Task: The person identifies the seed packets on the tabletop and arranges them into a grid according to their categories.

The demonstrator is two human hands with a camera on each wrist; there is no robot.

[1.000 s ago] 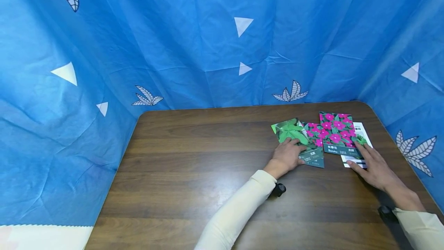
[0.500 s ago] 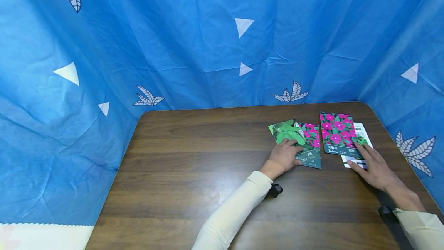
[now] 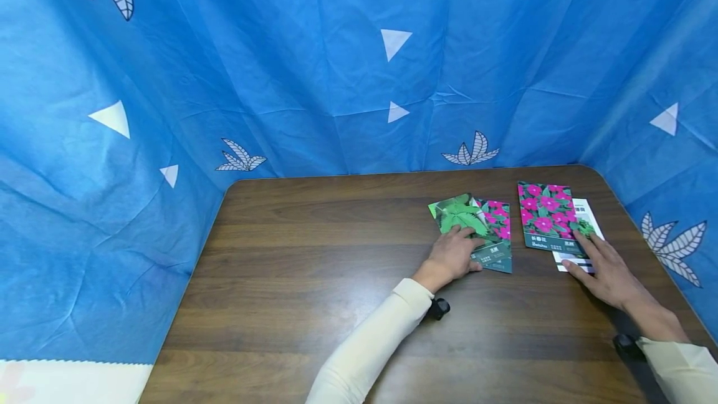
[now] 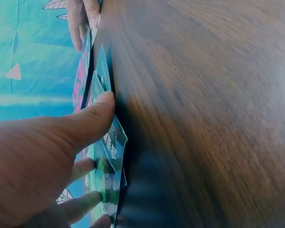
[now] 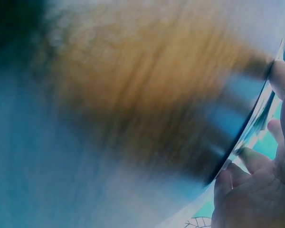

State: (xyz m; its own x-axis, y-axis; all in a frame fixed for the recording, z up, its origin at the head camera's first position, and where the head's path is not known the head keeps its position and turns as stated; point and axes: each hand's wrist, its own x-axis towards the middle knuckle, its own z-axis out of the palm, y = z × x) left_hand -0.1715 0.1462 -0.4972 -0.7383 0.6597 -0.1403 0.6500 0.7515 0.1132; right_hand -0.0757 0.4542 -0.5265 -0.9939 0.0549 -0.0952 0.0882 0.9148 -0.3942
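Observation:
My left hand (image 3: 451, 254) rests with spread fingers on a green-leaf seed packet (image 3: 460, 212), which overlaps a pink-flower packet (image 3: 499, 214) and others beneath. In the left wrist view, the thumb and fingertips of that hand (image 4: 47, 147) press flat on the packet faces. Farther right, my right hand (image 3: 608, 276) lies on a white packet (image 3: 583, 207), its fingertips by the edge of a second pink-flower packet (image 3: 544, 207) that partly covers the white one. The right wrist view, blurred, shows the right hand's fingers (image 5: 249, 159) touching a packet's edge.
Both groups lie on a brown wooden table (image 3: 308, 267), toward its far right corner. Blue curtain cloth (image 3: 336, 67) hangs behind and at both sides of the table. Black wrist cameras sit at both cuffs.
My left hand has slid left with the green-leaf packet and the pink-flower packet under it, widening the gap to the right-hand packets. The right hand has stayed in place.

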